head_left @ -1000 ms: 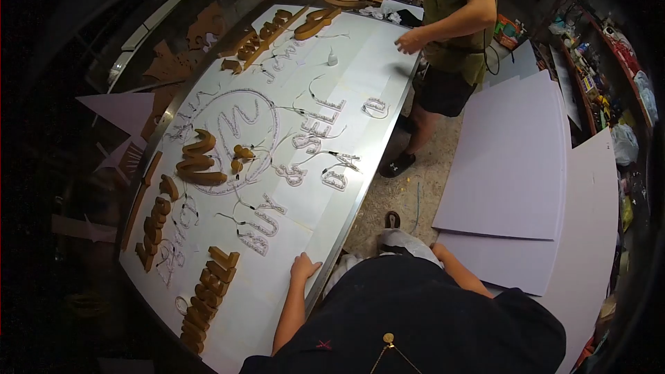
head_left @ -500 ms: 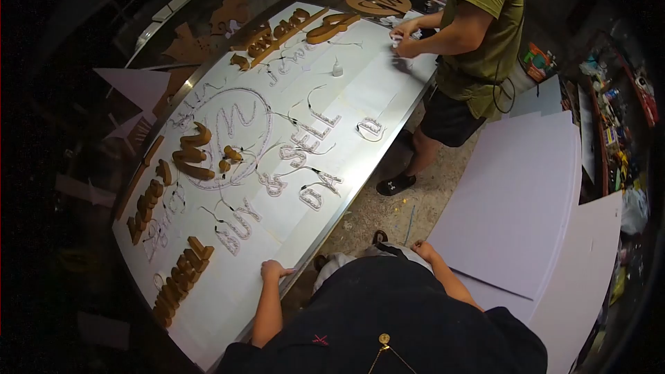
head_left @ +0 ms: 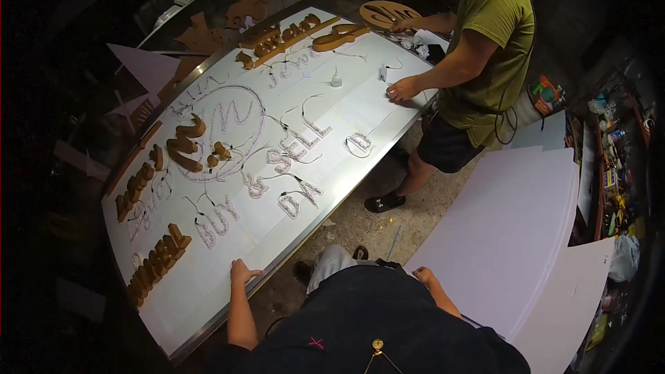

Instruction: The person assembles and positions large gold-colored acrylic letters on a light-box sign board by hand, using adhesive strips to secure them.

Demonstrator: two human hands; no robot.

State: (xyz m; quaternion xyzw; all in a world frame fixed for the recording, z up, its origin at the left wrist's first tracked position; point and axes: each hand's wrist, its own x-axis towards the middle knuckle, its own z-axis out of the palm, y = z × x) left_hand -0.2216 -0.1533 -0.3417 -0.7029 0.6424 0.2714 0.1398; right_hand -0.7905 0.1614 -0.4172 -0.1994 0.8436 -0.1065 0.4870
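Observation:
My left hand [head_left: 242, 272] rests on the near edge of the white table [head_left: 277, 242], its thumb held apart from the fingers and nothing in it. At my right side, my right hand [head_left: 424, 276] hangs with curled fingers beside a large white sheet [head_left: 485, 228]; I see nothing held in it. The LED letters nearest my left hand spell BUY [head_left: 217, 224], with thin wires attached. Brown block letters [head_left: 159, 261] stand farther left. Past them lie an ampersand [head_left: 254, 185], SELL letters [head_left: 298, 145] and the LED letters DA [head_left: 300, 198].
A co-worker in a green shirt [head_left: 495, 28] stands at the table's far right, one hand [head_left: 404, 88] low over it. A small white bottle [head_left: 337, 78] stands near the middle. A LED ring [head_left: 262, 107] lies farther left. Cluttered shelves [head_left: 616, 159] line the right side.
The co-worker's hands have separated: one reaches toward the round brown sign, the other is lower at the table. A small white piece now stands on the table there. My view has shifted slightly.

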